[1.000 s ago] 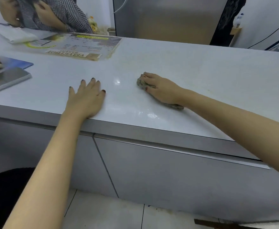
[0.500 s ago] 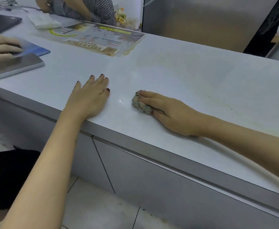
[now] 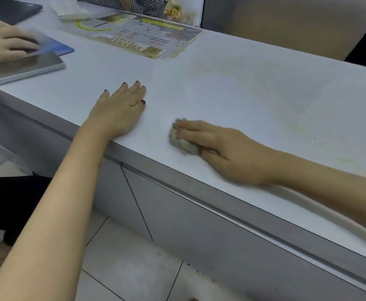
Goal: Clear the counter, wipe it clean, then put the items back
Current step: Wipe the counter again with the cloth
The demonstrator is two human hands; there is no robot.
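- My left hand (image 3: 121, 114) lies flat, palm down, on the white surface (image 3: 253, 88), close to its near edge. Its fingers (image 3: 134, 90) are straight and lie nearly together, with the little finger a bit apart. It holds nothing.
- My right hand (image 3: 227, 153) rests on a small, wadded grey-green cloth (image 3: 178, 141). The fingers (image 3: 196, 127) are straight, side by side, and press down on top of it. The thumb runs along the near side of the wad; this hand is blurred, so I cannot tell how firmly the thumb touches it.
- The cloth sits on the surface near the front edge, just to the right of my left hand, and only its left end sticks out from under the fingertips.
- A faint yellowish streak (image 3: 329, 151) marks the surface to the right, beyond my right forearm.
- Further back lies a laminated printed sheet (image 3: 138, 35), flat on the surface.
- At the far left, another person's hand (image 3: 2, 40) rests over a blue card (image 3: 58, 47) and the top of a grey tablet (image 3: 25, 68), which overhangs the surface's left end.
- Behind those I see a dark laptop (image 3: 6, 7), a folded white tissue (image 3: 69, 10) and some yellow flowers (image 3: 173, 9).
- Below the surface are grey cabinet doors (image 3: 199, 235) and a pale tiled floor (image 3: 123, 268).
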